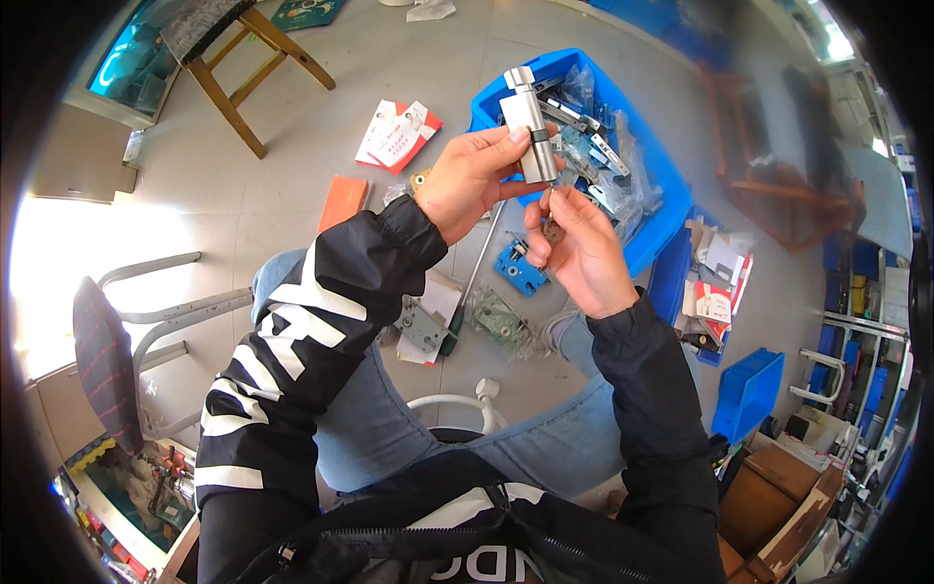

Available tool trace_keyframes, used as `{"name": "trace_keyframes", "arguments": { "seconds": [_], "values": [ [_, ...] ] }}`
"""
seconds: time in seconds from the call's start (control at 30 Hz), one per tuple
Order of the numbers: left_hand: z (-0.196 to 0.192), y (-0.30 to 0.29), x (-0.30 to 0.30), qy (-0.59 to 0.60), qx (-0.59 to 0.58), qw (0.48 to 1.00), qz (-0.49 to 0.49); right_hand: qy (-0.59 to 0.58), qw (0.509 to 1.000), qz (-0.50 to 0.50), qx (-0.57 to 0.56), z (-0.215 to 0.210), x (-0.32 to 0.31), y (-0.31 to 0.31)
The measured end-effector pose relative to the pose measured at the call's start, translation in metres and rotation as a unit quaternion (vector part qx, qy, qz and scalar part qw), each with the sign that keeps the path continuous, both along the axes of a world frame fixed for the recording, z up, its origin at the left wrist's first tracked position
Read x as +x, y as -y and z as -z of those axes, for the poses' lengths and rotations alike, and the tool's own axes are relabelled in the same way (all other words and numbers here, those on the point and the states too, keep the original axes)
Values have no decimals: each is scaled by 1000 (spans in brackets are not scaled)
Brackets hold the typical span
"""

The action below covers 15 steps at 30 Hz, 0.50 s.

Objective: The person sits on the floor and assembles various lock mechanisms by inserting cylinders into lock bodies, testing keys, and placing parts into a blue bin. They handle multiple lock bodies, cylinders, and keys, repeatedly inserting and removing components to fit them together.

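Note:
My left hand is closed around a silver lock cylinder with a knob at its far end. Its thumb presses on the cylinder's side. At the cylinder's near end, my right hand pinches a small key, its fingers curled round it. The key's tip points up to the cylinder's end face; I cannot tell how far in it sits. Below the hands a blue lock case lies on the floor, beside another lock case in clear plastic.
A blue bin full of lock parts and plastic bags stands just beyond my hands. Red-and-white packets and an orange box lie to the left. A wooden-legged stool stands far left; a smaller blue bin is at right.

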<state>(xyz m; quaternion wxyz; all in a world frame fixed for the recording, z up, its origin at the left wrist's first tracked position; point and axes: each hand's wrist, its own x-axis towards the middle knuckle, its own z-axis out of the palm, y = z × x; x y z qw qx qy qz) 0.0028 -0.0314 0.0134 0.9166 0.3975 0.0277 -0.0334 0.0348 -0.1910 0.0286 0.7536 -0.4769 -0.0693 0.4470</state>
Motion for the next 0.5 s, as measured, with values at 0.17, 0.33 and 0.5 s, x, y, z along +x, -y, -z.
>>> {"name": "trace_keyframes", "arguments": {
  "seconds": [0.17,0.33,0.5],
  "values": [
    [9,-1,1,20,46,998,-27,189,973,16,-132,8,0,2],
    [20,-3,5,-6,126,990,-60,306,941,28,-143,17,2,3],
    [20,-7,5,25,124,991,-48,210,971,-17,-109,19,6,6]
  ]
}}
